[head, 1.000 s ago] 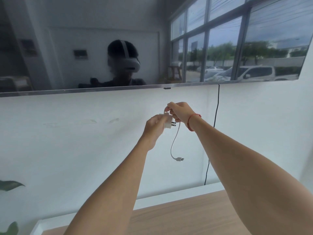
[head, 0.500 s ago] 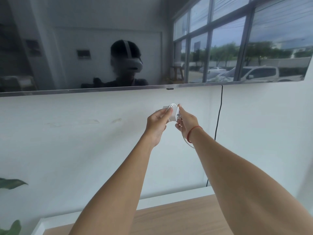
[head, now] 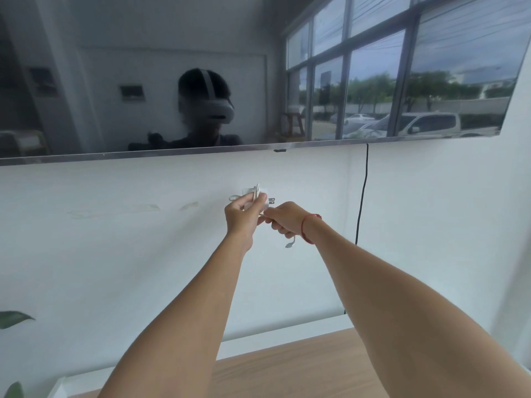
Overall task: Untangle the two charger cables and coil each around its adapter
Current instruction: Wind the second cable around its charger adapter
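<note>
Holding work aloft, well above table (head: 301, 366): left hand (head: 240, 218) grips adapter (head: 262, 196), cable (head: 290, 244) loops already around it; right hand (head: 284, 222), just right of adapter, pinches cable, short tail dangling below. Judged: this coil nearly finished. Second charger not in view. Dark screen (head: 115, 81) above, behind adapter.

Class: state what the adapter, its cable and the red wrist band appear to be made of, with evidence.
Adapter: probably hard white plastic, boxy and smooth, with dark metal-looking prongs. Cable: flexible white rubbery sheathing, since it bends in loops. Wrist band: thin red thread or cord, likely.
</note>
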{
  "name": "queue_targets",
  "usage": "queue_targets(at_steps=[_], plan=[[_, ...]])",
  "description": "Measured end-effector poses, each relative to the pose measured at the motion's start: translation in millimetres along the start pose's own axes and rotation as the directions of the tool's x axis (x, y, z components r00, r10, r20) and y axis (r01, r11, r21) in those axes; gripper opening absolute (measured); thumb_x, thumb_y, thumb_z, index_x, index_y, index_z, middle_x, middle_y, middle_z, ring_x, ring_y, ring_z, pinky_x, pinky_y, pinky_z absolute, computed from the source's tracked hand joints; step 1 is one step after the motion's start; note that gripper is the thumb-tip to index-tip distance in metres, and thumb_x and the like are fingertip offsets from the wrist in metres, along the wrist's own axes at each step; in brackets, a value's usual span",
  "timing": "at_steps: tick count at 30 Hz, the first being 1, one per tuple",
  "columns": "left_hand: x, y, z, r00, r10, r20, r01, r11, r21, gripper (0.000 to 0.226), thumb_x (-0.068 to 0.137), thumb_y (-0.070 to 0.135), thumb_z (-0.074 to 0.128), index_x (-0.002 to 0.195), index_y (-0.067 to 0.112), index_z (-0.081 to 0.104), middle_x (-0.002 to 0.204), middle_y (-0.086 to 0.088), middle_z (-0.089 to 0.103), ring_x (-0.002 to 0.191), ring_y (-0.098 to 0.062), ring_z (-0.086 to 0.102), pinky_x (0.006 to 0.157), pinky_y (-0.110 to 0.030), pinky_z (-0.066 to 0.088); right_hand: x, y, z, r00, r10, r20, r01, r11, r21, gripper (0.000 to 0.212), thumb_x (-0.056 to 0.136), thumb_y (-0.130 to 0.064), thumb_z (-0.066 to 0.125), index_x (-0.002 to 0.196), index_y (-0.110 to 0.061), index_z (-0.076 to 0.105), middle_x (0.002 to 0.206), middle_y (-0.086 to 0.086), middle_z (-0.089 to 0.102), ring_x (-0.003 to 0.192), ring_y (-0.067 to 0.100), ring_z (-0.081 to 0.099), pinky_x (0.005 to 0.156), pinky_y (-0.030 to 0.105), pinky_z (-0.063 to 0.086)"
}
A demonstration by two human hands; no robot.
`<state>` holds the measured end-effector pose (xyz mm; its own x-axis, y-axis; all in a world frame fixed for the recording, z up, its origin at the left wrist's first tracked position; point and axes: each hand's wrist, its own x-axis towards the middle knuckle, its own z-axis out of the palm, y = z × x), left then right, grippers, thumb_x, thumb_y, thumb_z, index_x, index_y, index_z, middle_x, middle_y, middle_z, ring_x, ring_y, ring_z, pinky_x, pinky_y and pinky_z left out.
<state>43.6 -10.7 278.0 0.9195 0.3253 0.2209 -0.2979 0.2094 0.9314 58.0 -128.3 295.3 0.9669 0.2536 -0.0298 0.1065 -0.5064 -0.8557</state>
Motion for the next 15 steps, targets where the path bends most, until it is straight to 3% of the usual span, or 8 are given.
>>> queue_targets(at_steps=[5, 9, 11, 15], plan=[[1.7, -6.1, -12.4, 0.999, 0.052, 0.010, -0.052, 0.999, 0.010, 0.019, 0.086, 0.012, 0.071, 0.102, 0.002, 0.070, 0.080, -0.002, 0.069, 0.081, -0.019, 0.068, 0.074, -0.026, 0.061, -0.9, -14.6, -18.0, 1.000, -0.025, 0.013, 0.023, 0.991, 0.133, 0.024, 0.087, -0.029, 0.047, 0.071, -0.014, 0.055, 0.050, -0.006, 0.032, 0.045, 0.013, 0.020, 0.043, 0.023, 0.017], [1.9, -0.9, -10.7, 0.998, -0.033, 0.062, 0.032, 0.999, 0.015, 0.033, 0.090, 0.044, 0.062, 0.095, 0.013, 0.071, 0.098, -0.007, 0.067, 0.090, -0.022, 0.069, 0.075, -0.032, 0.061, -0.8, -21.8, -19.0, 0.994, -0.094, -0.059, 0.106, 0.965, 0.240, 0.027, 0.081, -0.024, 0.044, 0.076, -0.008, 0.064, 0.056, -0.002, 0.038, 0.047, 0.014, 0.021, 0.044, 0.023, 0.022], [3.1, 2.3, -9.7, 0.991, -0.085, 0.100, 0.085, 0.996, 0.010, 0.036, 0.089, 0.046, 0.060, 0.093, 0.012, 0.071, 0.104, -0.012, 0.066, 0.090, -0.024, 0.069, 0.076, -0.036, 0.061, -1.8, -25.3, -16.5, 0.986, -0.120, -0.119, 0.146, 0.959, 0.242, 0.029, 0.081, -0.021, 0.043, 0.074, -0.005, 0.066, 0.055, -0.001, 0.043, 0.045, 0.014, 0.025, 0.045, 0.023, 0.024], [-0.8, 3.3, -10.8, 0.984, -0.083, 0.155, 0.079, 0.996, 0.031, 0.025, 0.086, 0.036, 0.068, 0.091, 0.013, 0.073, 0.111, -0.016, 0.061, 0.080, -0.023, 0.066, 0.068, -0.031, 0.059, -0.4, -30.3, -23.6, 0.974, -0.146, -0.174, 0.170, 0.976, 0.133, 0.029, 0.076, -0.026, 0.049, 0.067, -0.009, 0.071, 0.055, 0.000, 0.045, 0.048, 0.017, 0.030, 0.050, 0.026, 0.028]])
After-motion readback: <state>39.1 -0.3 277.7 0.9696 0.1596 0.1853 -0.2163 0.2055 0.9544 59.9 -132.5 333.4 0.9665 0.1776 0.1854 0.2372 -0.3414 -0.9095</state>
